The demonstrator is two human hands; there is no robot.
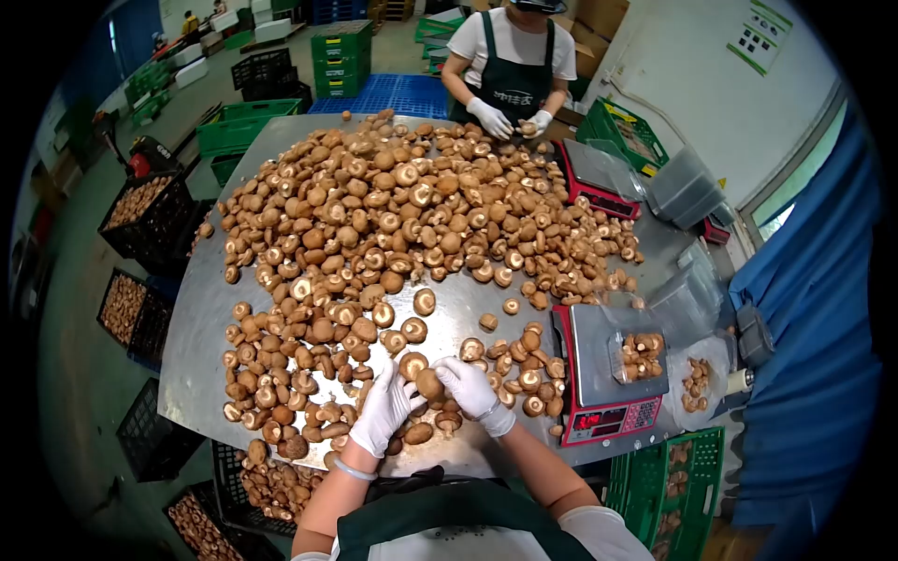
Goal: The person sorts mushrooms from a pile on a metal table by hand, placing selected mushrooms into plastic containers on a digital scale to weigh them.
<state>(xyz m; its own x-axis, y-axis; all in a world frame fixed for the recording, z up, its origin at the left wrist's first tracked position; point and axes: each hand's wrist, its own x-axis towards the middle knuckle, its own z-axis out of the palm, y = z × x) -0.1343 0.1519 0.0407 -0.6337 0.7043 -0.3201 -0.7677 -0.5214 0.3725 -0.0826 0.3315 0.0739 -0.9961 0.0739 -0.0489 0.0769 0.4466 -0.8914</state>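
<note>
In front of me on the metal table, my left hand point(383, 409), in a white glove, closes round a brown mushroom point(412, 365) with its pale underside showing. A second mushroom point(429, 384), cap up, sits between both hands; the fingertips of my gloved right hand point(470, 388) pinch at its side. Loose mushrooms point(418, 433) lie just below my hands. To the left spreads a looser group point(271, 374), and a smaller group point(528, 374) lies to the right. Beyond stretches a large heap of mushrooms point(374, 196).
At right, a red-edged scale point(603, 411) bears a clear tub of mushrooms point(641, 357). Another scale point(599, 178) and stacked clear tubs point(686, 187) stand farther back. A gloved co-worker point(510, 65) works across the table point(201, 327). Black crates point(145, 220) line the left floor.
</note>
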